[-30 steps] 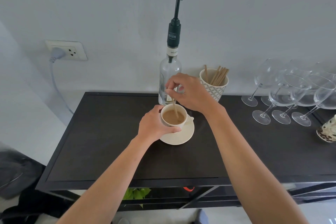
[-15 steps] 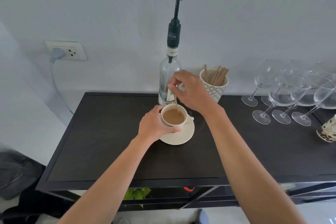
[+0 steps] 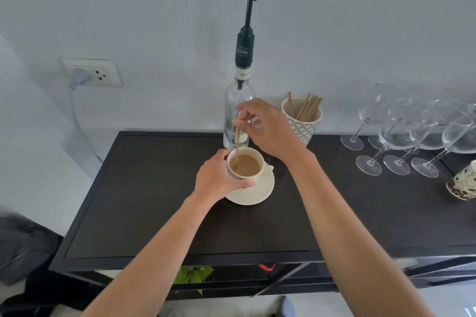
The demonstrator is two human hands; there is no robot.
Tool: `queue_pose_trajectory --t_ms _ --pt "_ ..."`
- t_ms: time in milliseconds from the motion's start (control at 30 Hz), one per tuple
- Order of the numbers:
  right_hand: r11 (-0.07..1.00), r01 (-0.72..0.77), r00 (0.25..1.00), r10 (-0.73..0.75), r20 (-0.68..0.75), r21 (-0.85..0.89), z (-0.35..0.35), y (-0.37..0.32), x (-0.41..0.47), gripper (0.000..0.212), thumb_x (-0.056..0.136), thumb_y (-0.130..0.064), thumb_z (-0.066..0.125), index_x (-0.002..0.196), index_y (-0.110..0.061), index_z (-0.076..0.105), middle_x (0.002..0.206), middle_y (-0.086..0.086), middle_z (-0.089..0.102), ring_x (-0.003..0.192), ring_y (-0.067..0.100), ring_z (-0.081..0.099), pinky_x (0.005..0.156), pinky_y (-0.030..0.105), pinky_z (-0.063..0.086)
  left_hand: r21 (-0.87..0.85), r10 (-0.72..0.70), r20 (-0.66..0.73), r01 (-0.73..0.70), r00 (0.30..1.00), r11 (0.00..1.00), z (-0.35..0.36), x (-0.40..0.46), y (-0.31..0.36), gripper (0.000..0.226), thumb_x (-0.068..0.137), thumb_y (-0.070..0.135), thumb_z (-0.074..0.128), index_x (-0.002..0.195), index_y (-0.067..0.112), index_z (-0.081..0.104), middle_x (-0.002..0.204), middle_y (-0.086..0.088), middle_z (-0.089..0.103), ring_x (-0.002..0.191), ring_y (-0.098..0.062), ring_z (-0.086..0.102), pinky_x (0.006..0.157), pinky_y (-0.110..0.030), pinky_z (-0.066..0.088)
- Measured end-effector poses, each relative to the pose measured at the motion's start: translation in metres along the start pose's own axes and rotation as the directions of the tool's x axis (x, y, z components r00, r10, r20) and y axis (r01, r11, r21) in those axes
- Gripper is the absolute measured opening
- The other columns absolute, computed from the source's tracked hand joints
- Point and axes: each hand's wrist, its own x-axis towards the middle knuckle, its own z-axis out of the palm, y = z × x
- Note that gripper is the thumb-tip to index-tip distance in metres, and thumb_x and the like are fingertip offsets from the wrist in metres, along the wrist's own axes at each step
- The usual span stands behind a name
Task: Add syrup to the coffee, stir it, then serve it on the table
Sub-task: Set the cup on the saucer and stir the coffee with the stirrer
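The right hand (image 3: 270, 128) hangs above a coffee cup (image 3: 246, 165), its thumb and forefinger pinched closed on the top of a thin wooden stir stick (image 3: 237, 140); the other fingers are loosely curled. The stick stands nearly upright, its lower end dipped into the coffee at the cup's left side. The left hand (image 3: 219, 177) is wrapped around the cup's left wall, thumb at the near side, fingers at the far rim.

The cup is cream-coloured, filled near the brim with light brown milky coffee, its handle pointing right. It sits on a matching saucer (image 3: 257, 193) at the middle of a dark table (image 3: 154, 201).

Just behind the cup stands a clear syrup bottle (image 3: 238, 100) with a tall dark pump; the right hand hides part of it. To its right, a patterned cup of wooden sticks (image 3: 302, 118). Well apart at the far right stand several wine glasses (image 3: 412, 131). A wall socket (image 3: 91, 72) with a plugged cord is at left.
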Motion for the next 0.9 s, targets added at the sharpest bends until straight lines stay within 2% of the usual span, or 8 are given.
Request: queue_pose_trajectory --t_ms 100,200,300,400,533,667,800,900 --pt "0.997 -0.001 1.0 0.002 0.017 -0.073 -0.0031 0.0061 -0.0005 0.016 0.091 -0.011 0.07 0.08 -0.011 0.058 0.095 0.008 0.071 0.09 0.019 0.064 0.081 0.028 0.051 -0.005 0.0 0.001 0.0 1.0 1.0 0.0002 -0.0001 -0.0009 0.089 0.05 0.057 0.091 0.125 0.029 0.052 0.105 0.02 0.058 0.1 -0.007 0.057 0.084 -0.028 0.046" --pt "0.998 -0.068 0.992 0.066 0.106 0.016 -0.0031 0.0012 -0.0045 0.015 0.094 -0.016 0.069 0.082 -0.012 0.061 0.101 0.004 0.072 0.091 0.011 0.066 0.081 0.023 0.053 -0.001 -0.001 0.001 0.001 1.0 1.0 0.0 0.0001 -0.0009 0.089 0.05 0.057 0.091 0.126 0.029 0.051 0.105 0.019 0.058 0.099 -0.008 0.057 0.084 -0.029 0.046" --pt "0.999 -0.031 0.999 0.031 -0.014 -0.012 -0.0004 0.0014 -0.0037 0.014 0.093 -0.013 0.07 0.087 -0.002 0.065 0.098 0.007 0.07 0.092 0.016 0.065 0.083 0.026 0.051 -0.004 0.002 0.002 -0.002 1.0 1.0 0.0004 0.0001 -0.0006 0.089 0.05 0.057 0.091 0.125 0.029 0.052 0.105 0.018 0.059 0.098 -0.008 0.057 0.085 -0.029 0.047" --pt "0.997 0.004 0.999 -0.007 -0.046 -0.076 -0.0028 0.0067 -0.0041 0.014 0.092 -0.007 0.067 0.082 -0.006 0.058 0.093 0.008 0.071 0.09 0.023 0.066 0.084 0.037 0.052 -0.007 0.004 -0.005 -0.004 1.0 1.0 0.0008 0.0004 -0.0013 0.09 0.049 0.057 0.091 0.125 0.03 0.052 0.106 0.019 0.059 0.098 -0.006 0.056 0.083 -0.027 0.046" --pt "0.998 -0.053 0.996 0.054 0.07 -0.016 -0.0023 -0.0013 -0.0051 0.013 0.095 -0.014 0.068 0.086 -0.005 0.063 0.106 0.004 0.074 0.097 0.001 0.065 0.087 0.021 0.052 0.006 -0.001 0.002 0.001 1.0 1.0 0.0008 0.0013 -0.0014 0.091 0.05 0.058 0.091 0.126 0.029 0.051 0.106 0.019 0.058 0.098 -0.007 0.056 0.083 -0.029 0.046" --pt "0.999 -0.017 0.997 0.013 -0.08 -0.05 -0.0015 0.0039 -0.0026 0.012 0.093 -0.009 0.068 0.085 -0.001 0.062 0.1 0.008 0.074 0.095 0.0 0.059 0.088 0.032 0.053 -0.003 0.0 -0.003 0.0 1.0 1.0 0.0015 0.0014 -0.0022 0.091 0.048 0.059 0.091 0.125 0.03 0.052 0.107 0.019 0.06 0.101 -0.009 0.059 0.086 -0.03 0.049" --pt "0.998 -0.061 0.995 0.063 0.075 -0.024 -0.0017 0.0034 -0.0035 0.013 0.094 -0.012 0.067 0.086 -0.003 0.063 0.112 0.002 0.073 0.097 -0.014 0.061 0.085 0.006 0.048 0.008 0.003 -0.004 -0.003 1.0 1.0 0.0015 0.0019 -0.0025 0.092 0.049 0.06 0.09 0.127 0.029 0.051 0.106 0.019 0.058 0.099 -0.007 0.057 0.084 -0.028 0.047" --pt "0.999 -0.029 0.999 0.028 0.016 0.022 0.0015 -0.0009 -0.0024 0.013 0.095 -0.012 0.068 0.099 0.0 0.068 0.1 0.005 0.074 0.099 0.011 0.067 0.089 0.014 0.05 0.002 0.0 0.0 0.0 1.0 1.0 0.0012 0.0019 -0.0021 0.092 0.049 0.059 0.091 0.127 0.029 0.051 0.106 0.019 0.058 0.098 -0.006 0.055 0.087 -0.03 0.048"
